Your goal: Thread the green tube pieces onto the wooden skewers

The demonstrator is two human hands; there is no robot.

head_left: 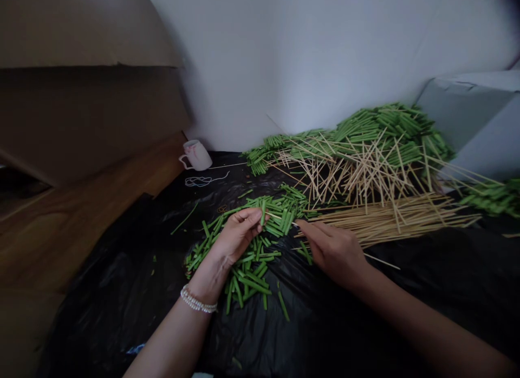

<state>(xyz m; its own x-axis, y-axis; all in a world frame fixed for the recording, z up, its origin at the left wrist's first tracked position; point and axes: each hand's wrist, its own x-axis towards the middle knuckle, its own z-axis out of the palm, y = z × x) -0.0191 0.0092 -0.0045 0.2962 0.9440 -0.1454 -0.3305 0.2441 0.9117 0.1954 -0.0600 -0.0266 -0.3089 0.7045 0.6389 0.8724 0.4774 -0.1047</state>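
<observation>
My left hand [239, 234], with a beaded bracelet at the wrist, pinches a short cut green stem piece [264, 211], perhaps bean or garlic scape. My right hand [335, 253] is closed on a thin wooden skewer [274, 216], which reaches left to the stem piece. Whether its tip has gone into the stem, I cannot tell. Beneath and around my left hand lies a loose pile of cut green stems [249, 280]. Just beyond my right hand, a bundle of bare skewers [390, 221] lies roughly sideways.
Skewers loaded with green stems [365, 126] are heaped along the wall, their bare ends crossing toward me. A mug [197, 155] and a tangled string [201, 181] sit back left. Black plastic sheeting [117, 280] covers the surface. Cardboard [89, 118] stands left, a pale box [471, 118] right.
</observation>
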